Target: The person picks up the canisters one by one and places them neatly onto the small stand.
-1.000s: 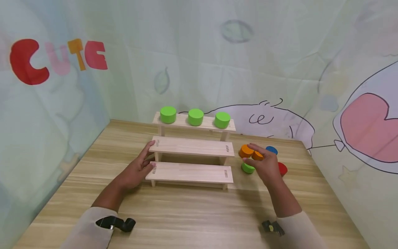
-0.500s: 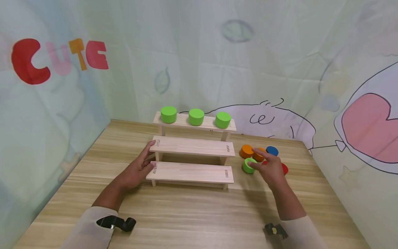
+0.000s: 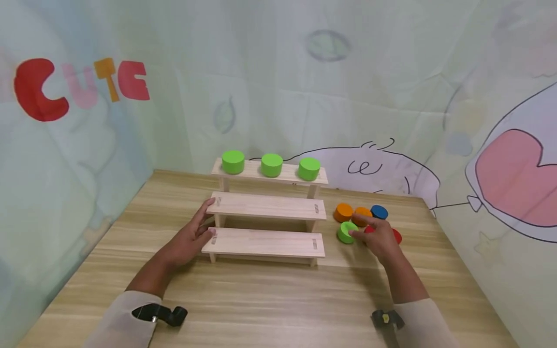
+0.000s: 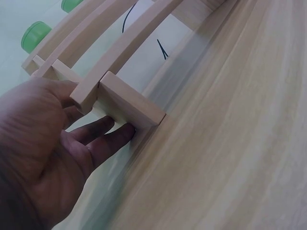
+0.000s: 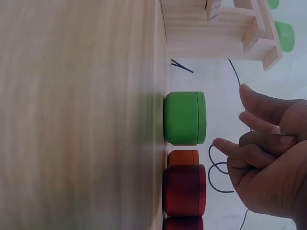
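A three-step wooden stand [image 3: 265,206] stands on the table. My left hand [image 3: 187,244] holds its left end, the thumb on the lowest board. In the left wrist view, fingers [image 4: 112,141] touch the stand's side panel. My right hand [image 3: 379,238] hovers over a short green cylinder [image 3: 346,232] on the table, thumb and index finger apart. The right wrist view shows a gap between that hand [image 5: 268,153] and the green cylinder [image 5: 183,118]. Three green cylinders [image 3: 271,165] sit in a row on the top board.
Behind the right hand are two orange cylinders [image 3: 344,212] and a blue cylinder [image 3: 379,211]. Red cylinders [image 3: 396,236] are partly hidden by that hand. A printed curtain [image 3: 270,87] hangs behind and beside the wooden table [image 3: 261,304].
My right hand has moved slightly right and lower beside the loose green cylinder, uncovering more of the orange and blue ones. The left hand keeps its place on the stand.
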`<action>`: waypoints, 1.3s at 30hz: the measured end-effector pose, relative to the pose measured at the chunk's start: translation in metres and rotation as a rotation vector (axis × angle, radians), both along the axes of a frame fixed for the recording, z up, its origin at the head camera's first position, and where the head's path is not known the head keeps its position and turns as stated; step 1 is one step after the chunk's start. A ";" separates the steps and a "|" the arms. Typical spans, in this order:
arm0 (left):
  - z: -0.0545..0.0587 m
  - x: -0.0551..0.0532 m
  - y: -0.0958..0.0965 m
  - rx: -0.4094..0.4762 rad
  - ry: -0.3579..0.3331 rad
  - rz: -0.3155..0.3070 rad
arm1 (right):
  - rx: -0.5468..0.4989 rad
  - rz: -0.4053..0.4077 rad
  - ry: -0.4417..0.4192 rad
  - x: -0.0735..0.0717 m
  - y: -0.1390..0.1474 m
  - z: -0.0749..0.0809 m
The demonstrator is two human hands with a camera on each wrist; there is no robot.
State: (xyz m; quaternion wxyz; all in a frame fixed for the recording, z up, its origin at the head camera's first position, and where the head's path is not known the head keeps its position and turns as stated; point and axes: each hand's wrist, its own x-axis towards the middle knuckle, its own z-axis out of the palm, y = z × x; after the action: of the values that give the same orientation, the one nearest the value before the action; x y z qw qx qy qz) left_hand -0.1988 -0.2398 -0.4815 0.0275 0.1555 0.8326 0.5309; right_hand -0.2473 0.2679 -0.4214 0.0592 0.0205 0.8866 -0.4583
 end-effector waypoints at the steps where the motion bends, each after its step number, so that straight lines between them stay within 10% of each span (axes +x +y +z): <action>1: 0.000 0.000 0.000 0.002 0.000 -0.001 | 0.005 0.011 -0.005 -0.001 0.001 -0.002; 39: 0.003 0.001 0.001 0.003 -0.007 0.013 | 0.058 0.027 0.018 -0.007 0.003 -0.030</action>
State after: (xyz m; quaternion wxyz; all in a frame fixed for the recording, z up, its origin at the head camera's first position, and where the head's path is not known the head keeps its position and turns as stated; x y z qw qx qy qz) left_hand -0.1974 -0.2384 -0.4789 0.0267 0.1482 0.8326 0.5330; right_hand -0.2543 0.2706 -0.4519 0.0569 0.0060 0.9001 -0.4318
